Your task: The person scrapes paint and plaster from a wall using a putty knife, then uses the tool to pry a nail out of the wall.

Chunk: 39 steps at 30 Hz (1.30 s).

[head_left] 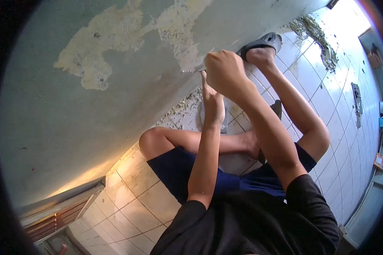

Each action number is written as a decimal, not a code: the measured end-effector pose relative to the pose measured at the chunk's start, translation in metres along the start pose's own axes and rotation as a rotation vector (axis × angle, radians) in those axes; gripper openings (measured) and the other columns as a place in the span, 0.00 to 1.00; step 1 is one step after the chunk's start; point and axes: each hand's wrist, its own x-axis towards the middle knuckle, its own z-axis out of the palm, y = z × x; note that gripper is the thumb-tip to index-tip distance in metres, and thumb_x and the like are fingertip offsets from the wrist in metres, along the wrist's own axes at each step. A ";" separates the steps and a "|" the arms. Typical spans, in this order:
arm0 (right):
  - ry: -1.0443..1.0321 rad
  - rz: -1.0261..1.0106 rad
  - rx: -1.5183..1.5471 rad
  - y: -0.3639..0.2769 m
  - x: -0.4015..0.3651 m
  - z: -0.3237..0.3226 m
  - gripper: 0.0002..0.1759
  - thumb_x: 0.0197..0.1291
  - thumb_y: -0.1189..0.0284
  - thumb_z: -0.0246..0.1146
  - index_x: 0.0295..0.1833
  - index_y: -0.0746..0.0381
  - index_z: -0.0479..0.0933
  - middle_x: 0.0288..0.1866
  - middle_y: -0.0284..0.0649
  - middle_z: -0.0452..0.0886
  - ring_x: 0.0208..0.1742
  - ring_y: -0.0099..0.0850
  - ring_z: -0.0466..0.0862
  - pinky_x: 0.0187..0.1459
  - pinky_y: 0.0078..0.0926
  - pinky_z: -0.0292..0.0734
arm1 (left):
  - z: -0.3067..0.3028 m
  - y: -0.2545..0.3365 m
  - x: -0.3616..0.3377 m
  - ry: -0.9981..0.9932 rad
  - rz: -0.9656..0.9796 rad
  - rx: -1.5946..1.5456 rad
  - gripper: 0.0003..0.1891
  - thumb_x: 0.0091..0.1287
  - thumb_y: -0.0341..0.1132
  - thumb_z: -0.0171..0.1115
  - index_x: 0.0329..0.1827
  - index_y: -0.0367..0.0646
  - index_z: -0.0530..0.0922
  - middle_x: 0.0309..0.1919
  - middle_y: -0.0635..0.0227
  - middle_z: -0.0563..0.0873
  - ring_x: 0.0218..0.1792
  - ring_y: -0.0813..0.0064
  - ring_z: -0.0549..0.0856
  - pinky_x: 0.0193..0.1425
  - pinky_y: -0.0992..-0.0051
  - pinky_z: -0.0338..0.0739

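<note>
My right hand (227,73) is closed in a fist around a scraper, its handle hidden inside the fingers. The scraper's thin metal blade (198,68) shows past the knuckles and meets the wall (89,127) at the lower tip of a bare patch (178,38). Below it, my left hand (212,104) points upward, one finger stretched out to the blade's underside; its other fingers are partly hidden. Greenish paint covers the wall around the rough, cream-coloured patches.
Paint flakes (181,111) lie along the wall's foot. More peeled debris (321,42) and a strip of scraps (356,104) are on the white tiled floor (136,202). My bent legs flank the work, a dark clog (266,42) near the wall. A wooden slatted opening (51,223) sits lower left.
</note>
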 end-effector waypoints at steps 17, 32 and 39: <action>0.012 0.009 0.046 0.005 0.000 0.026 0.05 0.48 0.73 0.68 0.28 0.62 0.86 0.29 0.52 0.87 0.35 0.49 0.91 0.37 0.42 0.86 | -0.006 -0.001 -0.005 0.015 -0.067 -0.085 0.39 0.76 0.30 0.65 0.84 0.39 0.53 0.79 0.59 0.68 0.78 0.67 0.68 0.81 0.64 0.63; -0.043 0.016 0.028 0.002 0.004 0.032 0.04 0.48 0.74 0.69 0.28 0.62 0.86 0.30 0.51 0.88 0.37 0.47 0.92 0.38 0.40 0.88 | -0.019 -0.017 -0.004 -0.001 -0.072 -0.166 0.36 0.79 0.36 0.63 0.84 0.39 0.54 0.76 0.59 0.71 0.76 0.71 0.71 0.80 0.66 0.66; 0.031 0.021 0.076 0.004 -0.010 0.046 0.04 0.47 0.73 0.68 0.27 0.63 0.86 0.28 0.53 0.86 0.34 0.48 0.91 0.37 0.42 0.86 | -0.013 -0.015 -0.004 0.049 -0.079 -0.151 0.28 0.77 0.40 0.66 0.75 0.43 0.64 0.67 0.63 0.77 0.67 0.74 0.77 0.73 0.68 0.72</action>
